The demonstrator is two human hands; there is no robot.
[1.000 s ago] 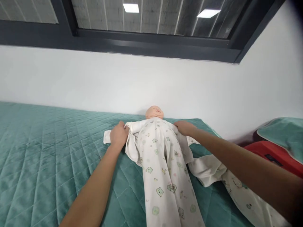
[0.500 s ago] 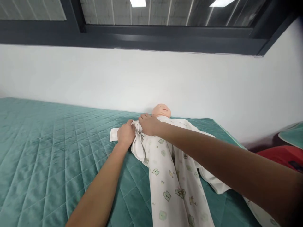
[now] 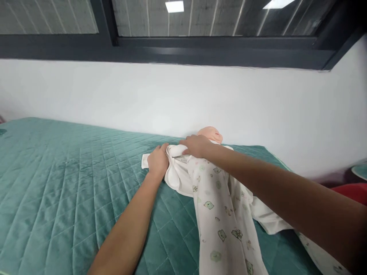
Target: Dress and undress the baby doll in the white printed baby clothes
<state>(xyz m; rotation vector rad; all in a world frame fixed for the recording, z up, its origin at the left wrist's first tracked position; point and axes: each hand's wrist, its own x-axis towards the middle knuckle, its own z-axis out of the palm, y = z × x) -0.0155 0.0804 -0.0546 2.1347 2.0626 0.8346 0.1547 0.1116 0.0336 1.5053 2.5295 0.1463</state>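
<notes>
A baby doll lies on its back against the wall, its bare head (image 3: pixel 210 133) turned to the side. White baby clothes (image 3: pixel 226 214) printed with small green animals cover its body. My left hand (image 3: pixel 158 160) is closed around a white sleeve (image 3: pixel 145 161), whose flat end sticks out to the left of my fingers. Just below the doll's head, my right hand (image 3: pixel 197 146) has its fingers curled on the white cloth by the shoulder. Bunched white cloth (image 3: pixel 176 150) stretches between my hands. My right hand and forearm hide the doll's chest.
A green quilted cover (image 3: pixel 71 191) spreads under the doll. Behind it rises a white wall (image 3: pixel 143 95) below a dark window frame (image 3: pixel 183 51). Something red (image 3: pixel 351 192) lies at the right edge, beyond my right forearm.
My right hand has moved away from my left hand, exposing more bunched white cloth between them. The doll's head has rolled to the side. The view has shifted slightly left.
</notes>
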